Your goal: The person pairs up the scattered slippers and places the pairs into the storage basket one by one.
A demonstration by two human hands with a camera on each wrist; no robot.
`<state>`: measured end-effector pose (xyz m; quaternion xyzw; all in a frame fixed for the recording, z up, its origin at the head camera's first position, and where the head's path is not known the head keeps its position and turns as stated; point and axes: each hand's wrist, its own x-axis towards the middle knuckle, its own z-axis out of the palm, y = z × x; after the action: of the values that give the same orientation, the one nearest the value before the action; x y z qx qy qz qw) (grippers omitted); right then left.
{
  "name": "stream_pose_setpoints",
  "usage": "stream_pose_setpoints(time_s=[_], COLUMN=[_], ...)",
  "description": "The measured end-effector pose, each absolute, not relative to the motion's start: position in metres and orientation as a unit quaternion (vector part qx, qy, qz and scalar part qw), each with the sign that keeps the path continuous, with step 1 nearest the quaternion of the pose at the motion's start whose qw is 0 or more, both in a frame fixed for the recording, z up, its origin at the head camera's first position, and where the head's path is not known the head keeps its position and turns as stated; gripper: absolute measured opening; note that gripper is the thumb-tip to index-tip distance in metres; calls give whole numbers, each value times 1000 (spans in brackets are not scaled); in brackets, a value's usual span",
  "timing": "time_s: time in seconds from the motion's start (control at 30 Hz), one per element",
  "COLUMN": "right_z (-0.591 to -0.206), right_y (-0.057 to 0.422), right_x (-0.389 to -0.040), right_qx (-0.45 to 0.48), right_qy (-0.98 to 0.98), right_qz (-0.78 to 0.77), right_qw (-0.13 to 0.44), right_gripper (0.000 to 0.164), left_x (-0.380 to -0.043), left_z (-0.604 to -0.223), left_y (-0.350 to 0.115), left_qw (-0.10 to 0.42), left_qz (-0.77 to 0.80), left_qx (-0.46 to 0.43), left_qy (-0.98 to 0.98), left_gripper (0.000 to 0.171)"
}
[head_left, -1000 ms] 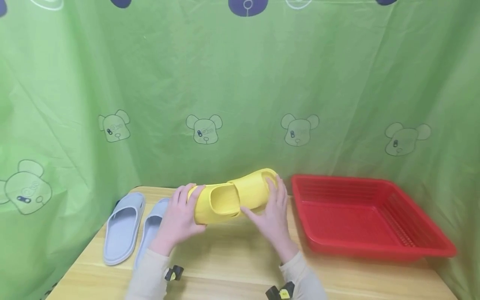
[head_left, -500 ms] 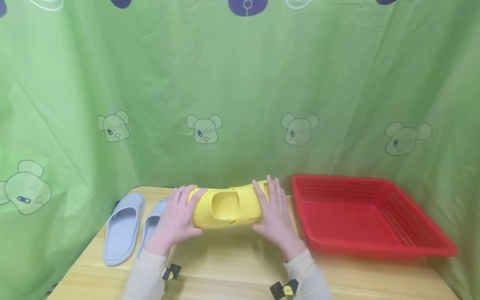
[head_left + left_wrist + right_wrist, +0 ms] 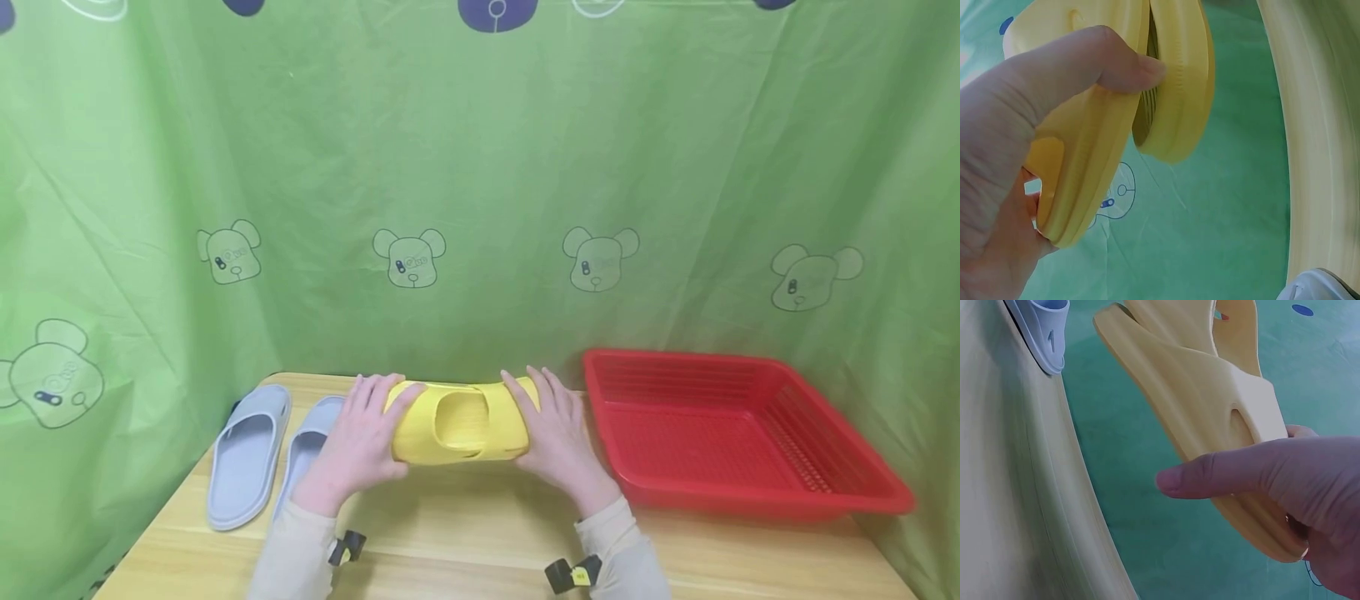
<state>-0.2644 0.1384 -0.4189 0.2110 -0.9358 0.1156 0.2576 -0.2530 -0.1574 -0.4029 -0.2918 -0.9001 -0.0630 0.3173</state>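
Two yellow slippers are held in the air above the table, overlapping in the middle with one partly tucked into the other. My left hand [image 3: 358, 437] grips the left yellow slipper [image 3: 423, 429] at its outer end, thumb below and fingers over the top. At the other end, my right hand [image 3: 558, 437] grips the right yellow slipper [image 3: 508, 421]. The left wrist view shows the thumb lying across one slipper [image 3: 1100, 125], with the other slipper [image 3: 1182, 94] close alongside. In the right wrist view the thumb presses on the sole edge of a slipper [image 3: 1204, 394].
A red plastic basket [image 3: 697, 450] stands on the right of the wooden table [image 3: 465, 517]. On the left lie a pale blue slipper [image 3: 242, 467] and a second pale blue slipper [image 3: 303, 446], the latter partly behind my left arm. A green curtain [image 3: 480, 167] hangs behind.
The right yellow slipper has come down level and slid further into the left one. My right hand has shifted its grip over that slipper's outer end; the hands now sit slightly lower.
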Motion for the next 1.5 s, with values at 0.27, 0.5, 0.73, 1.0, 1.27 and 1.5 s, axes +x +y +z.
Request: stream_pose_setpoints(time_s=[0.27,0.5,0.73,1.0,1.27,1.5], right_z=[-420,-422,-429,-432,-425,-423], right_y=[137,135,132,130,134,135], right_x=[-264,-264,-264,-264,-264,-265], right_qx=[212,205,214,217,214,225], right_qy=[-936,-938,-930,-927,-933,-931], right_qz=[106,96,83,85,95,89], right_qw=[259,263,289,295,275,274], right_gripper=[110,107,105,106,113,115], left_x=[-250,-253,-255,-258,-258,-253], left_z=[-403,-406,-412,-419,-416,-406], left_y=[-153,-151,-151,-151,-154,-156], left_qw=[306,305,300,306,314,309], left_qz=[-51,-48,-47,-64,-73,-63], left_qx=[-281,-279,-283,-282,-285,-284], left_qy=[-908,-909,-910,-907,-903,-906], left_gripper=[112,111,110,107,109,110])
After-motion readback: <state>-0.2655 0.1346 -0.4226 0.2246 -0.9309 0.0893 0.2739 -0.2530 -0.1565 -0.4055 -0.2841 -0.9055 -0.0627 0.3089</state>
